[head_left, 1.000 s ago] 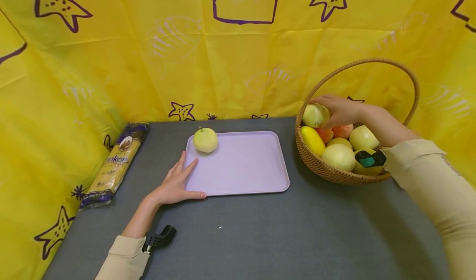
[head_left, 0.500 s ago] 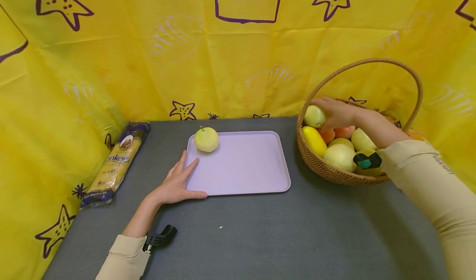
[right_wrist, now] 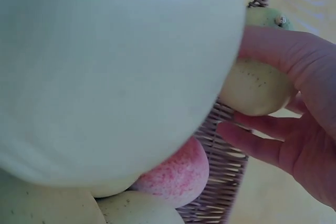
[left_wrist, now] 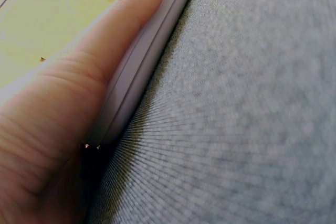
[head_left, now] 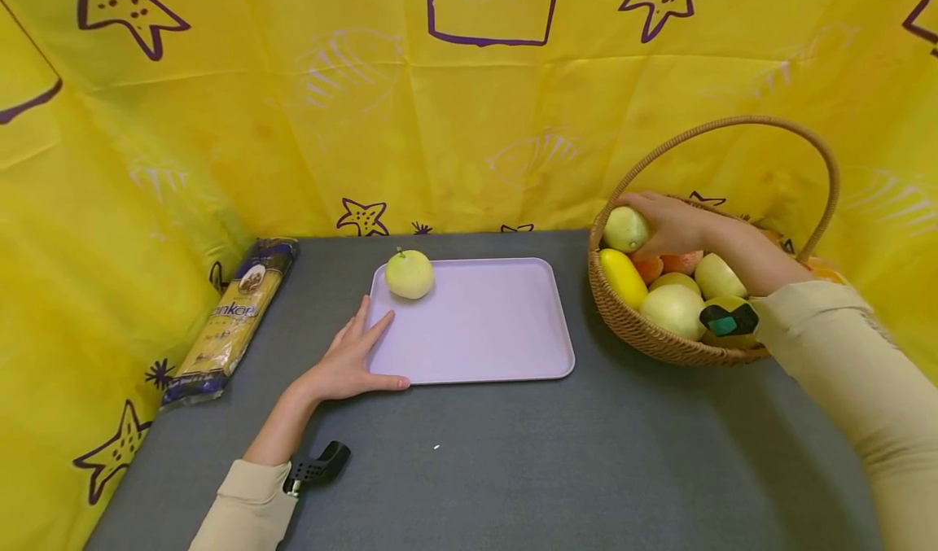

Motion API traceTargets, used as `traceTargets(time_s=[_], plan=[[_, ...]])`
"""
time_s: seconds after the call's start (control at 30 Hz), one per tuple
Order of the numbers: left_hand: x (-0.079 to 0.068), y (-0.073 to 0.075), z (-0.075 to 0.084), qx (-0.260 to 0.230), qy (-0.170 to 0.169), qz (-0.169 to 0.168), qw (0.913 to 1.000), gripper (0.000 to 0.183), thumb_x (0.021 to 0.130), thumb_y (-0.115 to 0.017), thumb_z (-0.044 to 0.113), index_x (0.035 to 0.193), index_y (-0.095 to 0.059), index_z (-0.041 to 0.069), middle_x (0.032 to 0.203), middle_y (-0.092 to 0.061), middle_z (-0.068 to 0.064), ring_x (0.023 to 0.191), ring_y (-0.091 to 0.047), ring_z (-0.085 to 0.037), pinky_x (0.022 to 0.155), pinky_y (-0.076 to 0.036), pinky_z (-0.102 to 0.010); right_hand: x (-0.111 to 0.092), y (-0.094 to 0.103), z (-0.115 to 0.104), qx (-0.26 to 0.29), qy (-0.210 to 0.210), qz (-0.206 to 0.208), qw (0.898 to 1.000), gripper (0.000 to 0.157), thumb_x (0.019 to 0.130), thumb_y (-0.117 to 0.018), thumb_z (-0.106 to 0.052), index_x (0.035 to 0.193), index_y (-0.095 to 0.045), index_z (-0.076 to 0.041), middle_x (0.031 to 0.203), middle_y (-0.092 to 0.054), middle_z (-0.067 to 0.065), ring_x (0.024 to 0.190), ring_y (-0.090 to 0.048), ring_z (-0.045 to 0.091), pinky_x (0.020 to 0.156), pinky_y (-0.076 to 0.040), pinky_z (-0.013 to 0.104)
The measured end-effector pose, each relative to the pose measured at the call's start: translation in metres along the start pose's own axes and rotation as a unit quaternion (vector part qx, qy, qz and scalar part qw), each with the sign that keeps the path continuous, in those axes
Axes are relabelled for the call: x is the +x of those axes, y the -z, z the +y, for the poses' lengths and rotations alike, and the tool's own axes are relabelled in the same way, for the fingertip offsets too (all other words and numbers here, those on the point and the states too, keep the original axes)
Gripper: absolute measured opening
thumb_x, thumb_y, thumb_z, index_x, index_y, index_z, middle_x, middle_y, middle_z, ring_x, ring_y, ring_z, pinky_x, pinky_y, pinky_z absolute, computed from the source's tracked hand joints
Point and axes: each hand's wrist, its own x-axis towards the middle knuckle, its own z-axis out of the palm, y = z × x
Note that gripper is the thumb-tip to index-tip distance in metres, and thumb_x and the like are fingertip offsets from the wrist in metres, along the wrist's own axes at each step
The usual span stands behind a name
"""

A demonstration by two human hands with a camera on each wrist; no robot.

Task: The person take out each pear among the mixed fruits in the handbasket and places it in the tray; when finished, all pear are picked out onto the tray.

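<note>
My left hand (head_left: pixel 348 362) rests at the left end of a pale lilac tray (head_left: pixel 476 331), fingers straight and spread. In the left wrist view, the thumb (left_wrist: pixel 121 30) lies along the tray's edge (left_wrist: pixel 131 72). A round yellow-green fruit with a short stem (head_left: pixel 409 274) sits in the tray's far left corner. On the right, my right hand (head_left: pixel 670 224) grips a pale yellow-green fruit (head_left: pixel 625 229) inside the left rim of a wicker basket (head_left: pixel 645 335). The right wrist view shows fingers and thumb around this speckled fruit (right_wrist: pixel 257 87); a large pale fruit (right_wrist: pixel 115 72) partly blocks that view.
Several other fruits fill the basket, including a long yellow one (head_left: pixel 621 278) and a pale round one (head_left: pixel 672 311). Its tall handle (head_left: pixel 755 118) arches above my right forearm. A yellow packet (head_left: pixel 233 319) lies at the left, by the patterned yellow cloth (head_left: pixel 454 128).
My right hand has come down very slightly with the fruit at the basket's left side. The whole head view has shifted a little; the left hand and tray stay together as before.
</note>
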Motion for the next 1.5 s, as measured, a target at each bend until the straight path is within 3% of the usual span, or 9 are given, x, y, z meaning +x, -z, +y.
traceTargets(time_s=[0.3,0.57,0.73,0.9,1.13,1.23,1.5], plan=[[-0.001,0.000,0.001,-0.002,0.000,0.002,1.0000,0.112,0.073,-0.078,0.059,0.157,-0.020,0.012,0.159,0.021,-0.018,0.142,0.004,-0.051,0.105,-0.005,-0.071,-0.015,0.007,-0.004,0.038,0.013,0.006,0.999,0.075,0.077,-0.083,-0.013,0.140,-0.044,-0.004,0.129,-0.051,0.018,0.105,-0.052,0.031,0.087,-0.041,0.048],[-0.002,0.002,0.002,-0.006,-0.001,0.002,1.0000,0.112,0.073,-0.078,0.058,0.157,-0.020,0.011,0.159,0.020,-0.019,0.142,0.004,-0.050,0.106,-0.004,-0.070,-0.027,0.011,-0.014,0.061,-0.014,-0.010,0.998,0.079,0.078,-0.084,-0.022,0.144,-0.041,-0.013,0.133,-0.049,0.011,0.103,-0.054,0.025,0.084,-0.044,0.042],[-0.002,0.001,0.001,-0.004,-0.006,0.004,1.0000,0.113,0.073,-0.078,0.058,0.156,-0.020,0.011,0.159,0.021,-0.019,0.143,0.004,-0.050,0.107,-0.003,-0.069,-0.033,0.011,-0.021,0.093,-0.026,-0.010,0.995,0.078,0.077,-0.085,-0.022,0.142,-0.042,-0.017,0.125,-0.052,0.005,0.091,-0.058,0.022,0.074,-0.050,0.035],[-0.001,-0.001,0.000,-0.001,-0.005,0.005,1.0000,0.112,0.073,-0.078,0.059,0.157,-0.020,0.012,0.159,0.020,-0.018,0.143,0.003,-0.050,0.107,-0.004,-0.069,-0.040,0.012,-0.029,0.133,-0.020,-0.009,0.991,0.073,0.078,-0.084,-0.020,0.140,-0.045,-0.022,0.125,-0.050,0.005,0.084,-0.061,0.024,0.064,-0.054,0.038],[-0.001,0.001,0.002,-0.005,-0.004,0.004,1.0000,0.112,0.073,-0.078,0.059,0.157,-0.020,0.013,0.160,0.020,-0.017,0.143,0.004,-0.049,0.106,-0.004,-0.070,-0.053,0.011,-0.043,0.145,-0.038,0.022,0.988,0.073,0.077,-0.085,-0.022,0.139,-0.046,-0.027,0.119,-0.055,0.001,0.089,-0.060,0.024,0.071,-0.052,0.037],[-0.001,0.001,0.002,-0.003,-0.003,0.003,1.0000,0.112,0.073,-0.078,0.059,0.157,-0.020,0.013,0.160,0.020,-0.017,0.143,0.004,-0.049,0.106,-0.005,-0.070,-0.057,0.008,-0.050,0.187,-0.057,0.030,0.980,0.071,0.081,-0.082,-0.020,0.140,-0.043,-0.025,0.117,-0.055,0.006,0.093,-0.059,0.025,0.074,-0.051,0.037],[-0.001,0.001,0.001,-0.001,0.002,0.003,1.0000,0.112,0.073,-0.078,0.060,0.157,-0.020,0.014,0.160,0.020,-0.017,0.143,0.003,-0.049,0.106,-0.006,-0.071,-0.063,-0.006,-0.068,0.307,-0.099,0.040,0.946,0.064,0.091,-0.070,-0.019,0.145,-0.034,-0.026,0.118,-0.052,0.014,0.096,-0.060,0.030,0.078,-0.052,0.038]])
